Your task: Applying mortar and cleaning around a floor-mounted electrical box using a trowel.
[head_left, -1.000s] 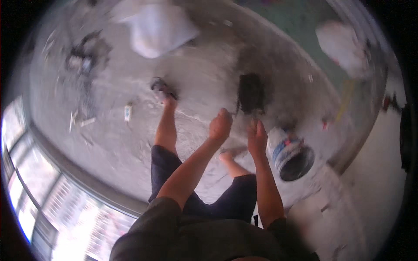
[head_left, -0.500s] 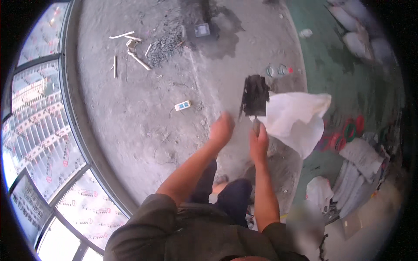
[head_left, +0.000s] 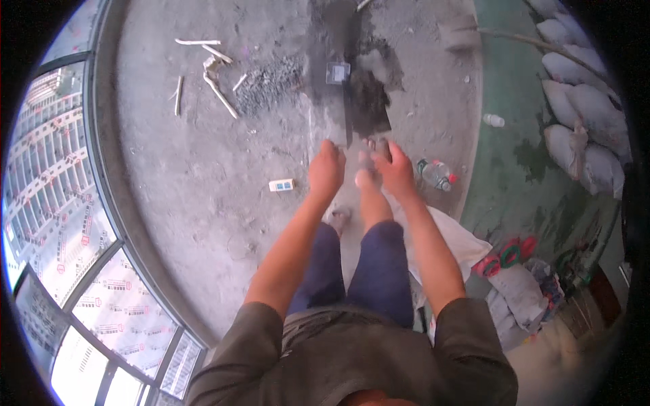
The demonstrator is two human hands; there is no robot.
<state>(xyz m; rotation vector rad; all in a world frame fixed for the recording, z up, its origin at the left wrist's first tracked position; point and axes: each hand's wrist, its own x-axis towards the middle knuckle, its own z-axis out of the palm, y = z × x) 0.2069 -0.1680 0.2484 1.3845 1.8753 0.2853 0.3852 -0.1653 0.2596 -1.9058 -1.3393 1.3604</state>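
My right hand [head_left: 396, 168] is closed around the handle of a trowel [head_left: 370, 108], whose wide, flat blade points away from me and looks dark, as if coated with wet mortar. Left of it, my left hand [head_left: 327, 170] is closed on a thin, dark flat-bladed tool [head_left: 349, 118], seen nearly edge-on beside the trowel; its handle is hidden in my fist. Both tools are held out in front of me above the grey floor. Past the blades, a small clear box [head_left: 338, 72] sits on a dark, wet strip of floor [head_left: 328, 30].
Grey gravel [head_left: 271, 84] and broken pale sticks [head_left: 220, 95] lie ahead to the left. A small white box [head_left: 282, 185] is near my left hand. Clear bottles [head_left: 437, 174] and a white sheet [head_left: 450, 237] lie right. Filled sacks [head_left: 575, 101] line the far right; windows [head_left: 68, 183] stand left.
I have moved forward over the floor, and the white sheet is now partly behind my right arm. The trowel blade has swung left toward the wet strip, and my hands are still closed.
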